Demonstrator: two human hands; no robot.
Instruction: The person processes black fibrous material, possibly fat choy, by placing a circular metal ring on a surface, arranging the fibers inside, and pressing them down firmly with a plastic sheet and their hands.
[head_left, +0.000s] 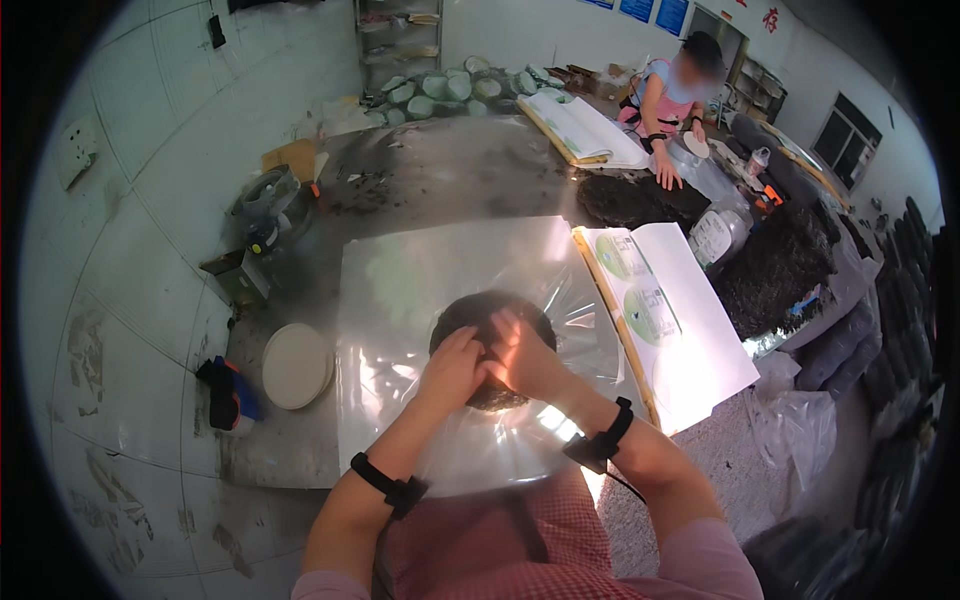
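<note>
A round, dark, fibrous cake (pixel 505 400), which looks like dried seaweed, lies on a stack of clear plastic sheets (pixel 400 300) in front of me. My left hand (pixel 455 365) rests on its left part, with the fingers stretched over the top. Across the middle and right lies my right hand (pixel 525 358), its fingers spread and pointing away from me. The two hands meet near the cake's centre and cover much of it. Neither hand grips anything that I can see.
To the left lies a cream round disc (pixel 298 366). On the right are printed sheets (pixel 690 320) along a wooden strip (pixel 622 330). Beyond them is a loose dark heap (pixel 640 200), where a co-worker (pixel 670 100) handles another disc. Wrapped round packs (pixel 460 88) are piled at the back.
</note>
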